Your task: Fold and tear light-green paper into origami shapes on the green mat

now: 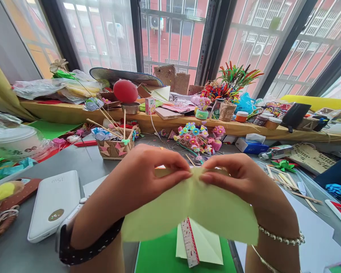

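A pale yellow-green sheet of paper [159, 218] with a crease down its middle is held up in front of me. My left hand [156, 174] pinches its top edge just left of the crease. Close beside it, my right hand [233, 174] pinches the same edge on the other side. The two lower halves of the sheet hang down and outward. Beneath it, another pale folded paper [208, 242] lies on a green sheet [156, 254]. A patterned strip with a red border [190, 244] rests on that folded paper.
On the left lie a white power bank [55, 204] and a cardboard box with sticks [113, 148]. Small craft flowers [193, 136] stand ahead. Wooden sticks [290, 182] and white paper [304, 223] are at the right. A cluttered wooden ledge [170, 123] runs below the windows.
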The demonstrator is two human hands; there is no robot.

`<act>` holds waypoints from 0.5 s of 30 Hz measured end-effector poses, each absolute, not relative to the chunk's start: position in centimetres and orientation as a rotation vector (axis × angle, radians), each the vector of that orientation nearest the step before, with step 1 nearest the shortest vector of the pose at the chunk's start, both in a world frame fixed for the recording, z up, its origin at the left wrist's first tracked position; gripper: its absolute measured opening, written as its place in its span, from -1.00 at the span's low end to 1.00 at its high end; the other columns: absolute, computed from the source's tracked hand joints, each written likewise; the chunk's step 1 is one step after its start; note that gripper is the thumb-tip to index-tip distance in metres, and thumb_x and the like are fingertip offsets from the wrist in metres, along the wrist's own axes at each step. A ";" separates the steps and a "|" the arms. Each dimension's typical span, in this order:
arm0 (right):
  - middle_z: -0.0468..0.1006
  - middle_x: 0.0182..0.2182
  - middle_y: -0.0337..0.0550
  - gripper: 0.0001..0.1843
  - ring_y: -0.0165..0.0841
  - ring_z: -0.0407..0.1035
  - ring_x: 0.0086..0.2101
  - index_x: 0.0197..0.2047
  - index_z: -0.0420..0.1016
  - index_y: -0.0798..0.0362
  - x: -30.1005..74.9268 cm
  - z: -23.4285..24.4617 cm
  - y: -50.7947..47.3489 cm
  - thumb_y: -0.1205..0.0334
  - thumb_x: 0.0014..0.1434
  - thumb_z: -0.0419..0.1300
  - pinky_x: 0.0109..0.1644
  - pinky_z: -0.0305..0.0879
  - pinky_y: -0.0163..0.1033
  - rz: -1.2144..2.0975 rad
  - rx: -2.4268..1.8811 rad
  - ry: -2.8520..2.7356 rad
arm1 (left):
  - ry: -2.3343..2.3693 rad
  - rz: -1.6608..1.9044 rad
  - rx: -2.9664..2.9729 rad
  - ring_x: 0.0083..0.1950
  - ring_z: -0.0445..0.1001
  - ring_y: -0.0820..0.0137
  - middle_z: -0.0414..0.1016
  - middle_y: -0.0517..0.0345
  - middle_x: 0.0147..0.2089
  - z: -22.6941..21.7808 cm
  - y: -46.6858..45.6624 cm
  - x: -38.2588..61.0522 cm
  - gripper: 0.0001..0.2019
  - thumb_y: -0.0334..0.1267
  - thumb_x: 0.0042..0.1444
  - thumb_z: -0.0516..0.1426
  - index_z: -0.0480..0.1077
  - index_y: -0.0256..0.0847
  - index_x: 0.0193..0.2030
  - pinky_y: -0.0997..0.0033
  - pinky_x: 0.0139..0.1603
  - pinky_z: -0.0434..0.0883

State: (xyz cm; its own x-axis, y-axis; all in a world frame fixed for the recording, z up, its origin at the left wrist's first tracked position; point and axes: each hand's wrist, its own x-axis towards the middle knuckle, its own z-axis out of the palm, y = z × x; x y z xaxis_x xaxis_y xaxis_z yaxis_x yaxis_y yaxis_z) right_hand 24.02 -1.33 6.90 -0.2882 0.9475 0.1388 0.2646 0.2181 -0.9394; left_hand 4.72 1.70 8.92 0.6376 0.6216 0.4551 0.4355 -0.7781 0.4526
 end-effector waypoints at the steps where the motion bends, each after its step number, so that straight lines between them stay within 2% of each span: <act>1: 0.47 -0.57 -0.25 -0.82 -0.47 0.31 -0.55 -0.44 0.48 0.06 24.1 6.8 -1.1 0.12 -0.09 0.21 -0.55 0.19 -0.42 1.048 -1.151 -1.738 | 0.890 0.901 2.574 -0.46 0.40 0.55 0.50 0.31 -0.47 8.8 1.8 4.8 -0.88 -0.25 -0.02 0.08 0.45 -0.15 -0.44 0.63 -0.41 0.29; 7: 0.49 -0.53 -0.24 -0.87 -0.47 0.32 -0.55 -0.43 0.48 0.03 24.4 6.6 -0.9 0.16 -0.06 0.21 -0.54 0.22 -0.42 1.026 -1.081 -1.723 | 0.877 1.002 2.543 -0.42 0.42 0.51 0.51 0.27 -0.44 8.9 1.6 5.0 -0.88 -0.22 -0.04 0.11 0.46 -0.14 -0.44 0.60 -0.35 0.32; 15: 0.50 -0.49 -0.21 -0.85 -0.42 0.36 -0.48 -0.43 0.48 0.05 24.5 6.9 -1.3 0.16 -0.04 0.19 -0.46 0.27 -0.38 1.022 -1.062 -1.780 | 0.864 1.000 2.487 -0.45 0.42 0.51 0.50 0.27 -0.47 9.1 1.3 4.6 -0.85 -0.17 -0.05 0.10 0.47 -0.13 -0.46 0.60 -0.40 0.34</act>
State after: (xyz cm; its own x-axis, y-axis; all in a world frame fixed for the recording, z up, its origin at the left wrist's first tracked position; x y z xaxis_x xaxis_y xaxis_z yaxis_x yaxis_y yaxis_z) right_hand 24.49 -1.29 6.91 -0.3205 0.9194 0.2279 0.2661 0.3183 -0.9099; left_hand 4.55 1.32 9.10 0.5709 0.6412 0.5128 0.4142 -0.7642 0.4945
